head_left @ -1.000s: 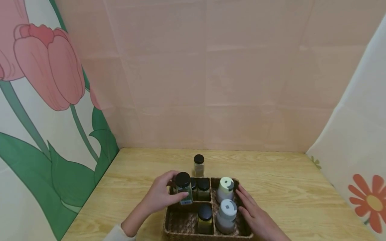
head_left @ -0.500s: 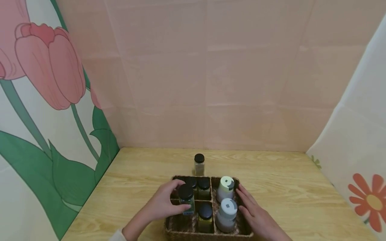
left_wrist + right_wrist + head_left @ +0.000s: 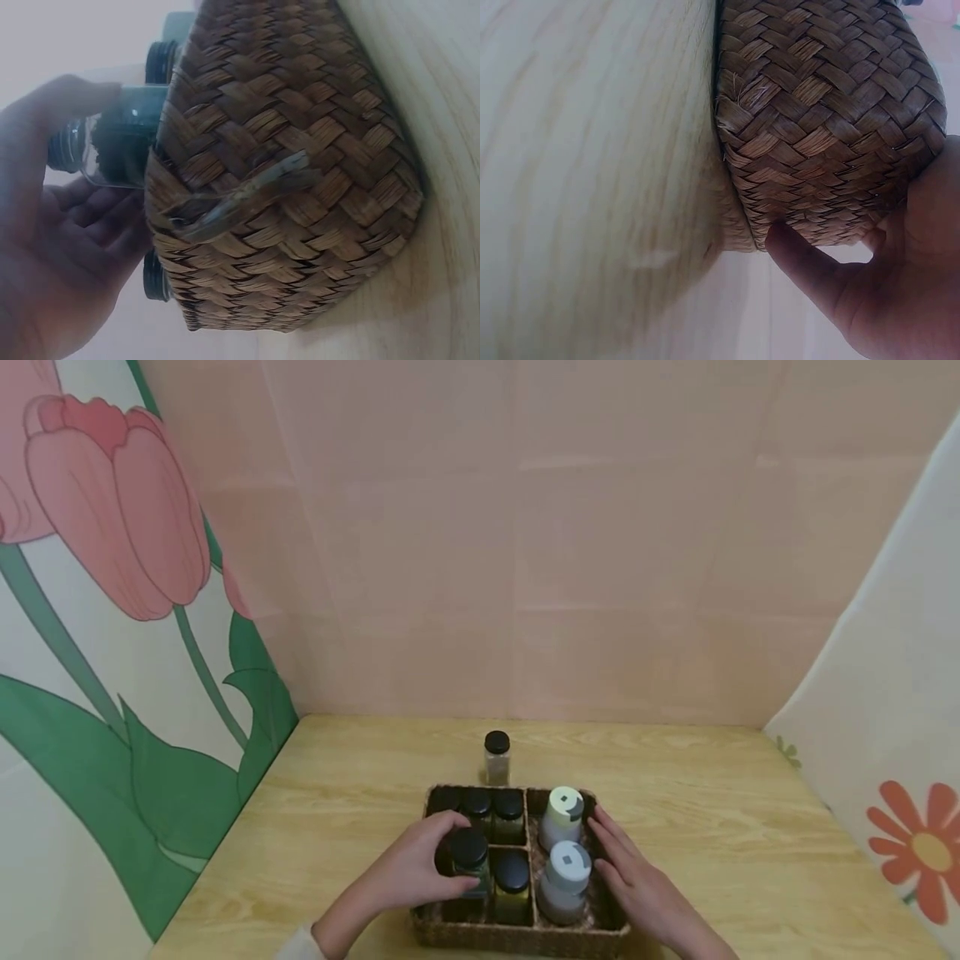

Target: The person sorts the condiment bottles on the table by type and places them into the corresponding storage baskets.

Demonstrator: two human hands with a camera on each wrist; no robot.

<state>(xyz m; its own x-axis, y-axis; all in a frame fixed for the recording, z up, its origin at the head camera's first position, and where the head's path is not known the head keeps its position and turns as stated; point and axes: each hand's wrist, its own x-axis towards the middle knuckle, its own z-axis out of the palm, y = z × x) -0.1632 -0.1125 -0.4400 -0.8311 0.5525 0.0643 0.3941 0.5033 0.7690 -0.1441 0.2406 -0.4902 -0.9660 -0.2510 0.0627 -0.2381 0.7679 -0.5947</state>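
My left hand (image 3: 408,867) grips a spice jar (image 3: 469,852) between thumb and fingers. It has a black lid and dark green contents, and stands upright in the front left compartment of the woven basket (image 3: 517,937). In the left wrist view the jar (image 3: 124,139) sticks out above the basket's rim; its base is hidden by the wall. My right hand (image 3: 637,885) rests along the basket's right side, fingers fairly straight. The right wrist view has the thumb (image 3: 799,259) touching the woven wall. Beside the held jar stands a black-lidded jar with yellow contents (image 3: 512,881).
Black-lidded jars (image 3: 508,810) fill the back left compartment. Two pale-capped bottles (image 3: 564,818) stand in the right compartment. Behind the basket, another black-lidded jar (image 3: 497,758) stands on the wood-grain table (image 3: 337,777). A pink cloth backdrop (image 3: 510,568) rises behind.
My left hand has brought the green jar down and toward me, from above the divider into the front left compartment. The right hand stays against the basket. The view has tilted slightly.
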